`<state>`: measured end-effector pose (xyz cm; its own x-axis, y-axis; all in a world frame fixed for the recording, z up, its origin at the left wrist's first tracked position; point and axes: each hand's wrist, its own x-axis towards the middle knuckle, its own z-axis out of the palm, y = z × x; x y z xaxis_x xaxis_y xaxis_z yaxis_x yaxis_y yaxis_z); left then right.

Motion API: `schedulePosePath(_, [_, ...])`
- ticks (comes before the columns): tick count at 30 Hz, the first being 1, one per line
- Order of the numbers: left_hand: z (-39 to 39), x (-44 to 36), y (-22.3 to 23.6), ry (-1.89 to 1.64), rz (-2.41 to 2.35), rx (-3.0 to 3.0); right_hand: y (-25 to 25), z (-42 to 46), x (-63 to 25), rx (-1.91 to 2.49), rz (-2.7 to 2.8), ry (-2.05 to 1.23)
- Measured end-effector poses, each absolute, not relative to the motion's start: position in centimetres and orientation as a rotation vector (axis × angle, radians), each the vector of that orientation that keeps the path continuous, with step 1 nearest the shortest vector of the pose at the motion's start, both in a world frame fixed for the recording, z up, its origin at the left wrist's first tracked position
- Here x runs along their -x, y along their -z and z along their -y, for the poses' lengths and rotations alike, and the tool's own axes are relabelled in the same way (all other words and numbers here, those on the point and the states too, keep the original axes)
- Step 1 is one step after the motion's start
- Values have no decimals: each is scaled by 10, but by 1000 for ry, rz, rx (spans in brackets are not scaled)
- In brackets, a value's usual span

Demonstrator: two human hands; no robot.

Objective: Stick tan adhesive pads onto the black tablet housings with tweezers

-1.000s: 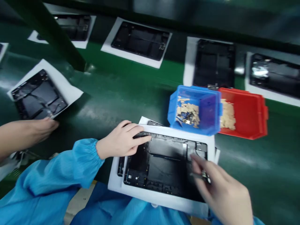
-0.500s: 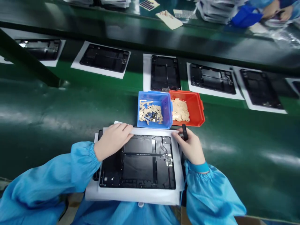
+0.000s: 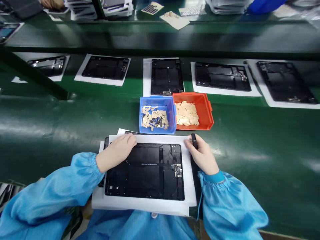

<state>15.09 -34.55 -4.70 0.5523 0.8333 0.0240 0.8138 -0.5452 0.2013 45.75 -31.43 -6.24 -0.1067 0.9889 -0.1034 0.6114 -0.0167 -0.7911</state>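
A black tablet back housing [image 3: 144, 171] lies on a white foam sheet [image 3: 143, 205] right in front of me. A small circuit board [image 3: 178, 170] with thin cables sits at its right side. My left hand [image 3: 116, 153] rests flat on the housing's top edge, holding nothing. My right hand [image 3: 203, 155] sits at the top right corner, gripping a slim black tool [image 3: 194, 141] whose tip is hidden. Just beyond the housing stand a blue bin [image 3: 157, 115] of tan strips and small parts and an orange-red bin [image 3: 192, 111] of tan strips.
Several more black housings on white sheets, such as one [image 3: 166, 76] behind the bins, line the green workbench [image 3: 250, 140]. A green strut [image 3: 32, 73] crosses at the left. Stacked items and papers lie on a far shelf [image 3: 160, 36].
The view has tilted level and no co-worker's hand shows at left. My right hand has moved from over the housing's right side to its top right corner.
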Motion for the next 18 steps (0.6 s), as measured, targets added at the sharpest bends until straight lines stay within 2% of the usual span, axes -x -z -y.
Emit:
schedulePosePath(6, [344,-164,43,-276,-1501,-2558,57,320,-453,1552,1738,-1102])
schedulePosePath(12, [349,-165,30,-445,-1494,-2579,43,341,-449,1420,1757,-1004])
schedulePosePath(15, [360,-159,10,-519,-1465,-2589,15,350,-463,1313,1843,-954])
schedulePosePath(18, [376,-149,-24,-512,-1284,-2743,-32,319,-472,1380,1808,-836])
